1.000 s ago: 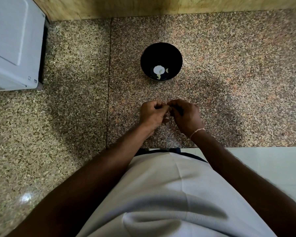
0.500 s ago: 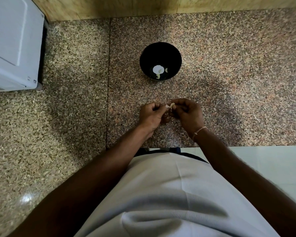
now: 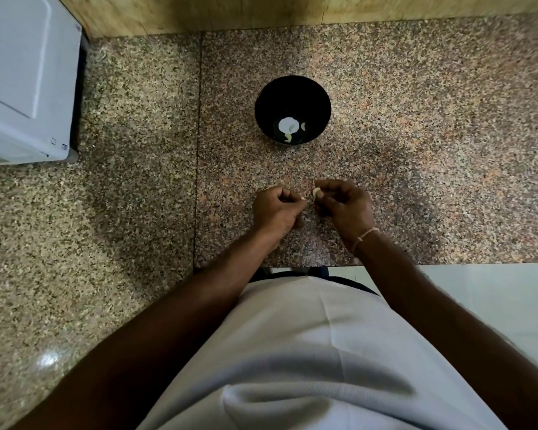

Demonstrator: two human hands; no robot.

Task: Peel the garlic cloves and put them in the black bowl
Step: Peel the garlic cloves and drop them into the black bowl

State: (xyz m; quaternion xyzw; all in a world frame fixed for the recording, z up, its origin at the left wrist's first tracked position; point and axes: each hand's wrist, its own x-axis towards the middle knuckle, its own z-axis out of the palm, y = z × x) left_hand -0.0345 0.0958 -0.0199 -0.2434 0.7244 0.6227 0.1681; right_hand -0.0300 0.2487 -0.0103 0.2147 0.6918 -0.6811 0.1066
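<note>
A black bowl (image 3: 293, 97) stands on the speckled granite counter, straight ahead of my hands. Inside it lie a couple of pale peeled garlic cloves (image 3: 288, 137) beside a bright white spot. My right hand (image 3: 345, 206) pinches a pale garlic clove (image 3: 316, 192) between thumb and fingertips. My left hand (image 3: 275, 209) is curled just to its left, a small gap apart; a thin pale scrap shows at its fingertips, too small to identify. Both hands hover below the bowl, near the counter's front edge.
A white appliance (image 3: 22, 79) stands at the back left on the counter (image 3: 432, 135). A wooden wall runs along the back. A seam divides the granite slabs left of the bowl. White floor tiles (image 3: 494, 299) show beyond the counter's front edge at the right.
My hands, pressed together a second ago, have drawn apart. The clove came into sight between the fingertips and now stays with my right hand.
</note>
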